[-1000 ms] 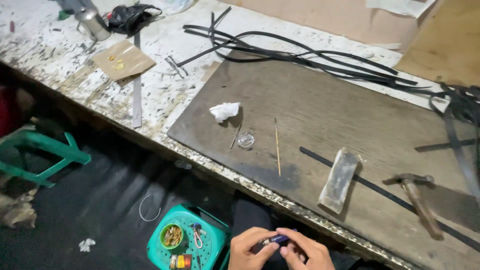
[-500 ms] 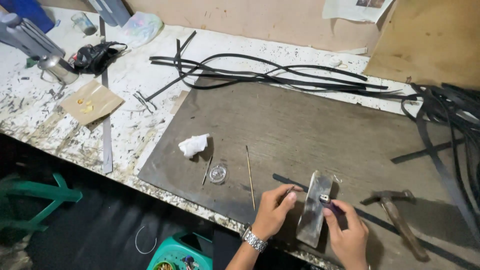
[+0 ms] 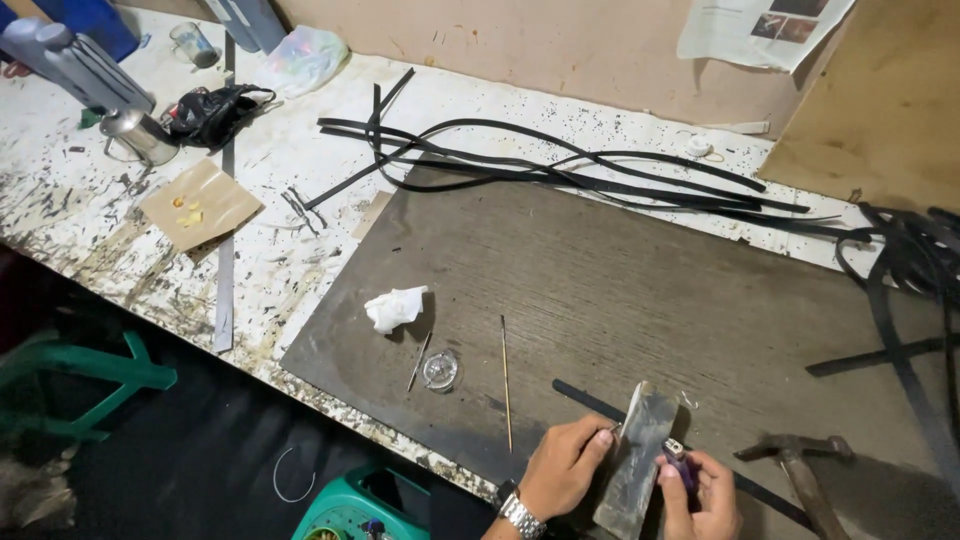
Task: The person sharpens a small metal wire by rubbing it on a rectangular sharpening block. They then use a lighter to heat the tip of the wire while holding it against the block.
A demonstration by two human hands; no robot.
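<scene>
My left hand (image 3: 563, 466), with a metal wristwatch, grips the left edge of a long grey stone block (image 3: 637, 455) lying on the dark board (image 3: 620, 290) near the bench's front edge. My right hand (image 3: 702, 497) is just right of the block and pinches a small purple object with a metal tip (image 3: 680, 464). A black strap (image 3: 585, 398) runs under the block. A hammer (image 3: 800, 472) lies to the right of my hands.
A thin stick (image 3: 505, 380), a small clear round dish (image 3: 440, 370) and crumpled white tissue (image 3: 395, 307) lie left of the block. Black straps (image 3: 560, 170) tangle across the back. A metal ruler (image 3: 225, 290), cardboard piece (image 3: 200, 205) and metal cup (image 3: 140, 135) sit at left. Below are a green stool (image 3: 90, 370) and green basket (image 3: 355, 505).
Both hands rose from above the green basket to the bench. The left hand took hold of the stone block; the right brought the small purple object beside it.
</scene>
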